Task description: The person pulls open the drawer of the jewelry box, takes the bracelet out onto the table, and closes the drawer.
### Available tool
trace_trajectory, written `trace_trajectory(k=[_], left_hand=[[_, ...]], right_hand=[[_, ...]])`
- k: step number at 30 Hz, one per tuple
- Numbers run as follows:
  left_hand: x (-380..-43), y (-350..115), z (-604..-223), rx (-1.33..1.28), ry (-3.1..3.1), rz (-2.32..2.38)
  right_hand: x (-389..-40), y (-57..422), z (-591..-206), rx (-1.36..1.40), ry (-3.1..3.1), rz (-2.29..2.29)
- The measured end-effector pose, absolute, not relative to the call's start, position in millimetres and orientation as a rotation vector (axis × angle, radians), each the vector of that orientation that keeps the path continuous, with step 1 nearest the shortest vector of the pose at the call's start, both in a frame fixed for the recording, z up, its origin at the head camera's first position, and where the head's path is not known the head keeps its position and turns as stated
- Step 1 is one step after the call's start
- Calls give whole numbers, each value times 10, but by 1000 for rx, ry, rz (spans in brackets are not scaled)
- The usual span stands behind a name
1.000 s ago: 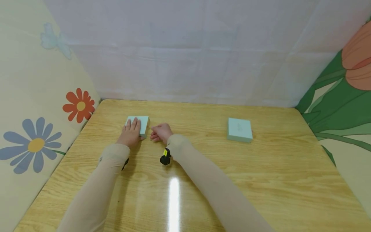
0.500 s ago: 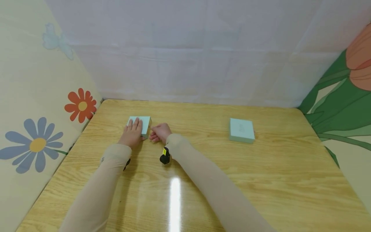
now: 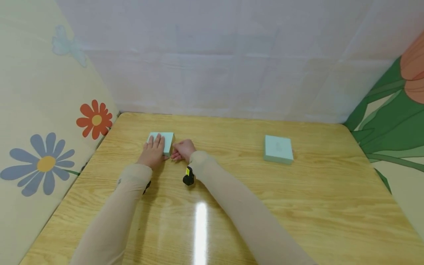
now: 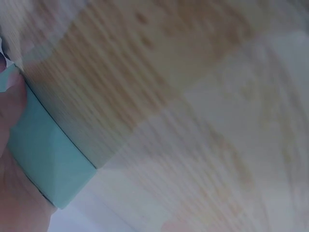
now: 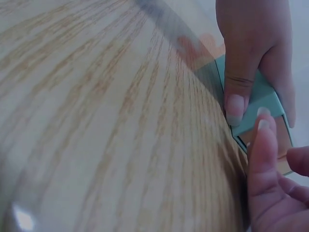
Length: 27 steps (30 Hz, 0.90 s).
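In the head view a pale mint-green box [image 3: 169, 141] lies at the table's left rear. Across its top rest the straight fingers of my left hand [image 3: 153, 152]. The right wrist view shows the left thumb [image 5: 236, 108] pressed against the box's near side, so this hand holds the box down. My right hand [image 3: 184, 150] is at the box's right end, palm side turned to it. Its fingertips [image 5: 263, 121] are by the end's edge, with the thumb apart from them. A tan surface [image 5: 284, 137] shows inside the mint rim there. Whether the fingertips touch it is unclear.
A second mint-green box [image 3: 278, 149] lies on the wooden table [image 3: 314, 206], well to the right of both hands. A pale cloth [image 3: 225, 66] hangs behind the table. Flower-patterned cloth [image 3: 39, 103] stands at the sides.
The whole head view has shifted slightly to the right. Both hands keep almost the same places at the left box, and the other box has not moved on the table.
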<state>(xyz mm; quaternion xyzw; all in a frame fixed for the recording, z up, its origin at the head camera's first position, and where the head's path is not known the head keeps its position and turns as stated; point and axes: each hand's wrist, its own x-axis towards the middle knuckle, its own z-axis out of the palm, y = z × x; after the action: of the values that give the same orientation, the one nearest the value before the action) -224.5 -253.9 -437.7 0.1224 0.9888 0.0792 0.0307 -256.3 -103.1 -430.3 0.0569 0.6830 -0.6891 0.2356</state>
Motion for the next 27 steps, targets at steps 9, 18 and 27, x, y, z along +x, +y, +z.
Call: trace_trajectory(k=[9,18,27], left_hand=[[-2236,-2534,-4371,360,3043,256],[-2235,-2524,-4355,356,3045,247],[-2218,-2504,-4341,354,3049,255]], right_hand=[[-2574,-1071,-4290,174,1877,-1881],[-2621,-1090,-4276,181,1912,-1873],[-2631,-1060,-4249,187,1912,-1877]])
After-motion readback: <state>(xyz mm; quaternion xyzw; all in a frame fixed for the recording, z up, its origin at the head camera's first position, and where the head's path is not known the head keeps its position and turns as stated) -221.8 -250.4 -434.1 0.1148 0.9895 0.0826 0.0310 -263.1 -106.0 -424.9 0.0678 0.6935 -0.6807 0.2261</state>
